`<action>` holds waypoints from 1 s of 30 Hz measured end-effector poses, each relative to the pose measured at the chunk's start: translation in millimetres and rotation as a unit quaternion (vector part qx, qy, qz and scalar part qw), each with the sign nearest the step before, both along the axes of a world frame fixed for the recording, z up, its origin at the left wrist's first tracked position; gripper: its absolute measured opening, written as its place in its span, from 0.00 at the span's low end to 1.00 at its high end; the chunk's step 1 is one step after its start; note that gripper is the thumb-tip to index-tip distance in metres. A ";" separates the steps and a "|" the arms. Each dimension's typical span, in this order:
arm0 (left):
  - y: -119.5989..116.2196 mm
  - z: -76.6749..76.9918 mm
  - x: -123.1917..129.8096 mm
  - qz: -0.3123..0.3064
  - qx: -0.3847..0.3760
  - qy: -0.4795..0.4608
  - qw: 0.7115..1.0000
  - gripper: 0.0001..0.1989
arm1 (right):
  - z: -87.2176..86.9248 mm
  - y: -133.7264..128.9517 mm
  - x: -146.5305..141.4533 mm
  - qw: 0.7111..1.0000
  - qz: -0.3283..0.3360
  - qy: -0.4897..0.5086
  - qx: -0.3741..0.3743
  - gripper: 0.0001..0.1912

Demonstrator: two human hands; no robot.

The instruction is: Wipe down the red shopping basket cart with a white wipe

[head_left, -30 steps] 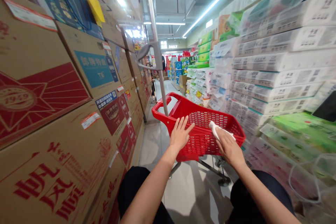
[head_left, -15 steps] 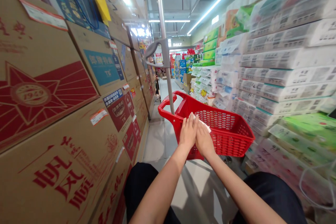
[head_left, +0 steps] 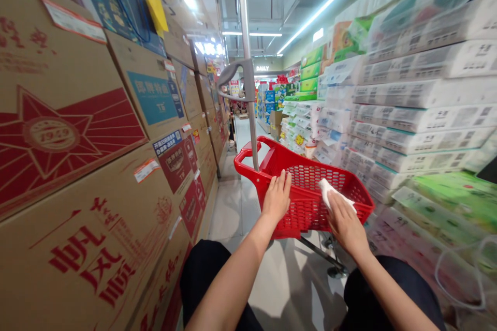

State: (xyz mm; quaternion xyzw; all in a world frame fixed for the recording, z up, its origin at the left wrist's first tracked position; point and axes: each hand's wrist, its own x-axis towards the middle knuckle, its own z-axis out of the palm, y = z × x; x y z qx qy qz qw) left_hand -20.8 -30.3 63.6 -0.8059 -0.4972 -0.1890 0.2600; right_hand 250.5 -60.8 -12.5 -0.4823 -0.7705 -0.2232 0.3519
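In front of my knees stands a red plastic shopping cart (head_left: 306, 207) with perforated sides and small wheels. My left hand (head_left: 277, 196) is on its near rim, close to the handle end, fingers reaching over the edge; the thumb is hidden. Farther right, my right hand (head_left: 345, 220) presses a folded white cloth (head_left: 328, 191) to the near side and rim, its fingers laid along the cloth. Whether the cloth is fabric or paper I cannot tell. The inside of the cart that shows holds nothing.
Stacked cardboard cartons (head_left: 77, 217) wall the left side. White and green tissue packs (head_left: 423, 114) are piled on the right. A metal pole (head_left: 248, 36) with a grey grip (head_left: 236, 80) rises beside the cart's handle end. Tiled floor (head_left: 229, 207) runs down the aisle.
My right hand has slid right along the cart's near side with the white cloth, away from my left hand. My left hand stays at the rim.
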 end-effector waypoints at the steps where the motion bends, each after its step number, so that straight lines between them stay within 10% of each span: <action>1: -1.0 -0.4 3.5 0.000 0.002 -0.007 1.000 0.46 | 0.0 2.2 -0.8 1.000 -0.007 0.013 0.008 0.40; 13: -0.6 -5.6 17.7 0.038 0.049 0.013 0.998 0.33 | 36.9 31.7 -121.8 0.989 0.146 0.019 -0.013 0.41; 30: 5.1 -6.2 -6.0 0.003 -0.041 0.029 0.999 0.44 | 7.7 6.7 41.1 0.998 -0.046 -0.041 -0.027 0.34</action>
